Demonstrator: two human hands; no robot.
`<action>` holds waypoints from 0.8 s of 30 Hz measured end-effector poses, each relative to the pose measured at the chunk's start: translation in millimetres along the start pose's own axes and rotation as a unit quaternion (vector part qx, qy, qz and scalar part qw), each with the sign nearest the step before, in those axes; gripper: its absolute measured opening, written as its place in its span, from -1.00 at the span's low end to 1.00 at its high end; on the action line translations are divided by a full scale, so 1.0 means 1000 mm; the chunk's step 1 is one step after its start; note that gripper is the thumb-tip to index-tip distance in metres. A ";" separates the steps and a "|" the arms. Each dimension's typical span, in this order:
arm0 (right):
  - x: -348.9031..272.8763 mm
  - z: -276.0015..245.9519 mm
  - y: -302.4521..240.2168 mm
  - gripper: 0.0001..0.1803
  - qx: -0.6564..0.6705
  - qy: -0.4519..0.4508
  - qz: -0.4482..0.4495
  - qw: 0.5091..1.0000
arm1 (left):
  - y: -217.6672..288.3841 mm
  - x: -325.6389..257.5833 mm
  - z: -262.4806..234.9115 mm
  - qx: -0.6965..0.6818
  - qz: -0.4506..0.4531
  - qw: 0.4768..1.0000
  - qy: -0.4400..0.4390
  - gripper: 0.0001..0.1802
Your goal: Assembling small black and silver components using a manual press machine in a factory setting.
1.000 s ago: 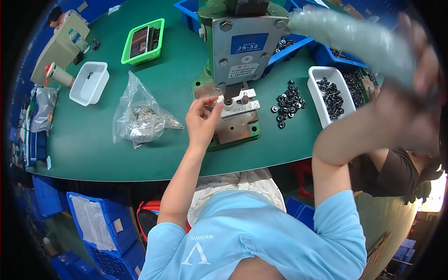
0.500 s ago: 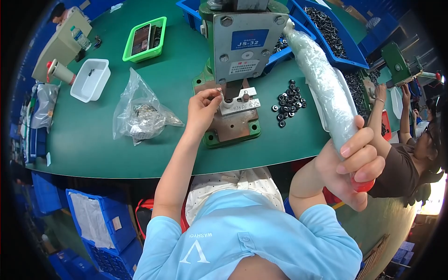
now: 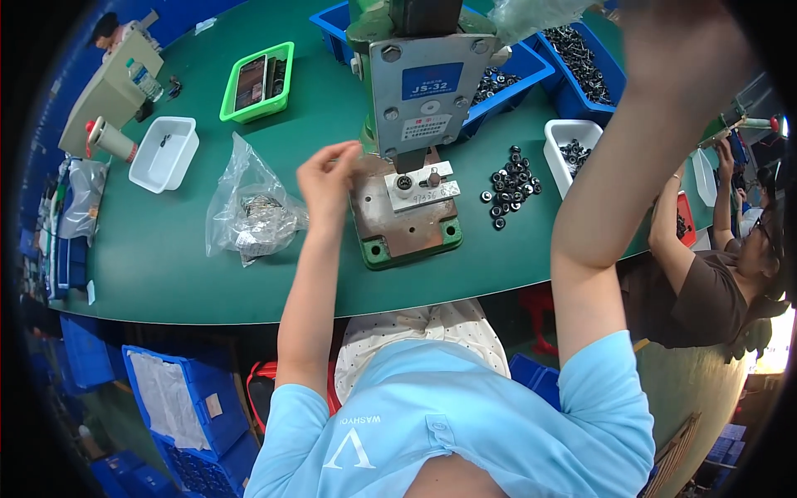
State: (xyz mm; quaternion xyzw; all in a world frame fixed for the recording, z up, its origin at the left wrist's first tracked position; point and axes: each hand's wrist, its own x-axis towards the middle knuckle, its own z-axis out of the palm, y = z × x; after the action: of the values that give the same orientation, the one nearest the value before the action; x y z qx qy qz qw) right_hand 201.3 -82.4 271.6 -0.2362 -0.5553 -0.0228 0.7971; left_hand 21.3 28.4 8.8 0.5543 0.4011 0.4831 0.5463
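At the far left of the green table (image 3: 166, 274) a white rectangular tray (image 3: 164, 153) holds only a small dark piece, and beyond it a bright green tray (image 3: 258, 81) carries flat dark items laid side by side. Nearer the edge lies a crumpled clear plastic bag (image 3: 249, 207) with a heap of small metal parts inside. Just right of the bag the left hand (image 3: 325, 184) hovers beside the base plate of the hand press (image 3: 415, 124), fingers curled together with thumb and forefinger tips pinched; whether anything sits between them is too small to tell. On the press's white fixture block (image 3: 419, 187) a small dark ring part (image 3: 404, 183) sits under the ram. Right of the base a loose pile of black ring parts (image 3: 508, 187) lies on the table, next to a white bin (image 3: 573, 143) holding more of them. Behind, blue bins (image 3: 531, 70) hold further black parts. The right hand (image 3: 677, 50) is raised high at the lever wrapped in clear plastic (image 3: 531, 12); its fingers are blurred, so their grip cannot be told.
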 end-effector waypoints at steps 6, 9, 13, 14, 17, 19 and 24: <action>-0.183 -0.078 0.058 -0.84 -0.249 -0.065 0.356 0.898 | 0.012 -0.035 -0.024 -0.051 -0.042 0.997 -0.044 -0.81; -0.247 -0.044 0.077 -0.82 -0.322 -0.136 0.284 0.893 | 0.010 -0.061 -0.006 -0.073 -0.058 0.992 -0.088 -0.84; -0.251 -0.051 0.088 -0.83 -0.329 -0.231 0.299 0.866 | 0.006 -0.064 0.024 -0.050 -0.054 0.992 -0.101 -0.82; -0.247 -0.063 0.085 -0.84 -0.327 -0.188 0.297 0.877 | 0.003 -0.061 0.030 -0.057 -0.057 0.992 -0.097 -0.82; -0.212 -0.107 0.054 -0.84 -0.360 -0.057 0.315 0.876 | -0.002 -0.055 0.034 -0.066 -0.049 0.993 -0.085 -0.82; -0.200 -0.172 0.047 -0.83 -0.556 -0.032 0.193 0.808 | 0.002 -0.056 0.039 -0.083 -0.050 0.992 -0.075 -0.87; -0.182 -0.240 0.023 -0.77 -0.818 -0.053 0.004 0.572 | -0.004 -0.064 0.051 -0.131 -0.025 0.991 -0.031 -0.86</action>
State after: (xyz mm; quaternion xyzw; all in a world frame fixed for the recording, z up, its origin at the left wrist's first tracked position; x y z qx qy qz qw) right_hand 348.5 -200.0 35.3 -0.7909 -0.3403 -0.4519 0.2335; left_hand 58.2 -44.3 1.9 0.4823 0.3306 0.5003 0.6386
